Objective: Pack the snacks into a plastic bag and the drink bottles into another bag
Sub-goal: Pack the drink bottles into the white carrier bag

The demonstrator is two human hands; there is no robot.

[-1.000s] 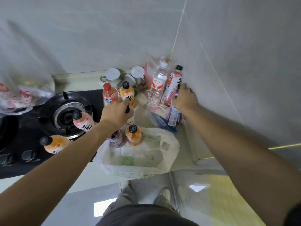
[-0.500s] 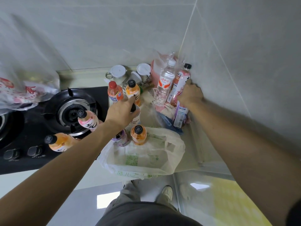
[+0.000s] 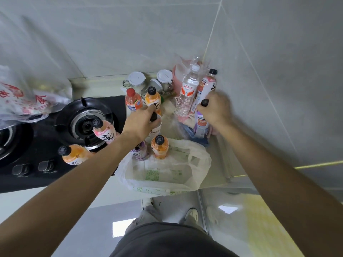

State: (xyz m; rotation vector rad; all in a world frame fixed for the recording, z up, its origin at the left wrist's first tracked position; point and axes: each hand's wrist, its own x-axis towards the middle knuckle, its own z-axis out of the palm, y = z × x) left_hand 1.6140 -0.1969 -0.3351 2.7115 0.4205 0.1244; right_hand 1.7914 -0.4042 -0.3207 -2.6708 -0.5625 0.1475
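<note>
Grey tiled walls corner a pale kitchen surface (image 3: 104, 84) beside a black gas hob (image 3: 55, 145). Left hand (image 3: 142, 121) has fingers curled round the black cap of a white-labelled bottle (image 3: 155, 127), its body mostly hidden. Right hand (image 3: 216, 108), motion-blurred, grips a purple-labelled black-capped bottle (image 3: 201, 121) at its neck, beside a clear water bottle (image 3: 186, 93) inside a clear plastic bag (image 3: 187, 67). White plastic bag (image 3: 167, 169) lies flat near the edge; contents unclear.

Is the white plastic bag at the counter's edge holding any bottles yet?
Empty: the white plastic bag lies flat; the nearest orange bottle stands behind it.
</note>
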